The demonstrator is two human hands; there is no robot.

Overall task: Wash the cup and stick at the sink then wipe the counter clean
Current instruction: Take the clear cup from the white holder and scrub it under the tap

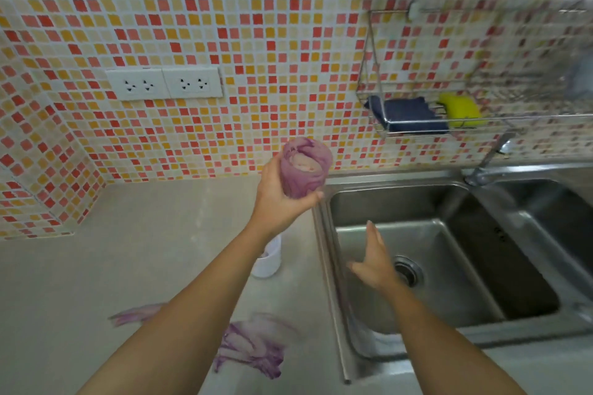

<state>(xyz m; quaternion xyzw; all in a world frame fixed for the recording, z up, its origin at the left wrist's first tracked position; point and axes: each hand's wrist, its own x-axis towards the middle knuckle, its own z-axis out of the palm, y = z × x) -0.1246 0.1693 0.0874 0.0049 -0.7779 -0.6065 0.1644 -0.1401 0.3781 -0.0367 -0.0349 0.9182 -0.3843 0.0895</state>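
My left hand (282, 199) is raised above the counter's right end, shut on a clear cup (305, 167) smeared inside with purple residue, its mouth tilted toward me. Over the left sink basin (449, 253), my right hand (375, 263) hangs open with fingers spread, holding nothing, blurred by motion. Purple smears (253, 346) and a second streak (138, 314) lie on the beige counter (96, 266) near its front. No stick is visible.
A small white container (269, 258) stands on the counter under my left forearm. The faucet (491, 157) reaches over the divider between two steel basins. A wall rack (417, 99) holds a dark blue cloth (407, 114) and a yellow sponge (460, 109). Wall sockets (163, 83) sit at the left.
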